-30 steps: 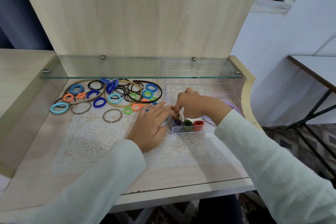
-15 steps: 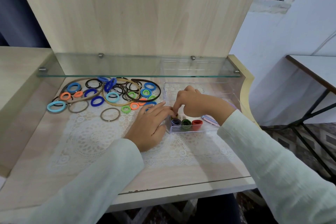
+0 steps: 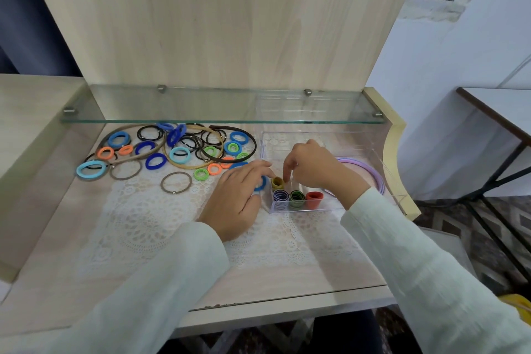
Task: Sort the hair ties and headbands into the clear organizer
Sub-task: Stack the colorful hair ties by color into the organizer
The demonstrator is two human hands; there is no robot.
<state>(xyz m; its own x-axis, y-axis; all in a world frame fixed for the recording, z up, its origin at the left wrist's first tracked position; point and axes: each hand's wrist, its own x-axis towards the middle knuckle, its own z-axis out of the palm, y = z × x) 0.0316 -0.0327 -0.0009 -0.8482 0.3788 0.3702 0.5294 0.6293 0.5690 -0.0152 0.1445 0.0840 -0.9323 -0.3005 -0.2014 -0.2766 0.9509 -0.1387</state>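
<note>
The hands have drawn a little apart since the earlier frames, and the olive tie (image 3: 277,182) now shows plainly in the gap between them. It stands on edge at the front-left corner of the organizer (image 3: 330,138), just behind the purple roll (image 3: 281,196).

The right hand (image 3: 313,167) is curled, and its index fingertip (image 3: 286,178) points down just right of the olive tie, nearer to it than the left hand. The thumb is hidden, so a pinch cannot be told.

The left hand (image 3: 238,201) lies with its fingers nearly straight over a blue tie (image 3: 262,184). Whether it grips the tie or only covers it cannot be told.

The unsorted pile (image 3: 172,149) lies to the rear left, on the left hand's side. The organizer's clear walls are hard to trace, so the olive tie's compartment is uncertain. The right wrist cuts off the headband (image 3: 376,178).
</note>
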